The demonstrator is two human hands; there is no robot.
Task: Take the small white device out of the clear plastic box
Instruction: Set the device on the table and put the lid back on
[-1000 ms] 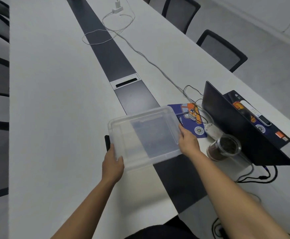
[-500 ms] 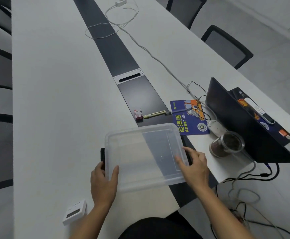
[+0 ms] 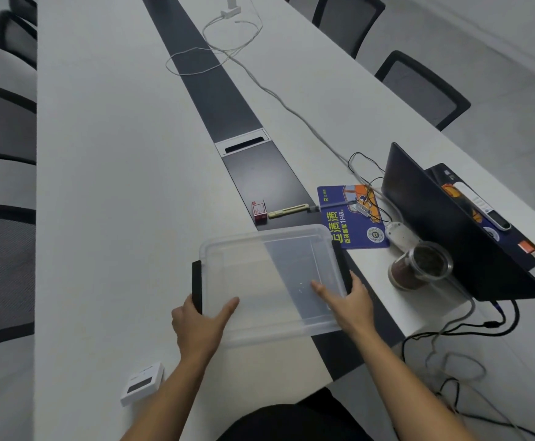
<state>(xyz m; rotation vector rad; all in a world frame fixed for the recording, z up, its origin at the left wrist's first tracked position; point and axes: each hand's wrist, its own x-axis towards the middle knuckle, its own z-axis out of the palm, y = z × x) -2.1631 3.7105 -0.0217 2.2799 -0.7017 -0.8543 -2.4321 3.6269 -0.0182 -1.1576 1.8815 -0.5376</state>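
Observation:
The clear plastic box [image 3: 269,249] with black side clips rests on the white table [image 3: 116,186], straddling its dark centre strip. Nothing shows inside it. My left hand [image 3: 201,326] grips the box's near-left corner, thumb over the rim. Holding the near-right side by the black clip is my right hand [image 3: 350,305], with one finger lying inside the box. The small white device [image 3: 142,383], with a dark screen, lies on the table at the near left, outside the box and apart from both hands.
A red small box [image 3: 259,211] and a yellowish pen-like tool [image 3: 288,210] lie just beyond the clear box. To the right are a blue card [image 3: 350,218], a jar [image 3: 419,265], an open laptop [image 3: 444,224] and cables. Chairs line both sides.
The clear box has come down and nearer to me, from lifted to resting on the table. The white device has come into view at the near left.

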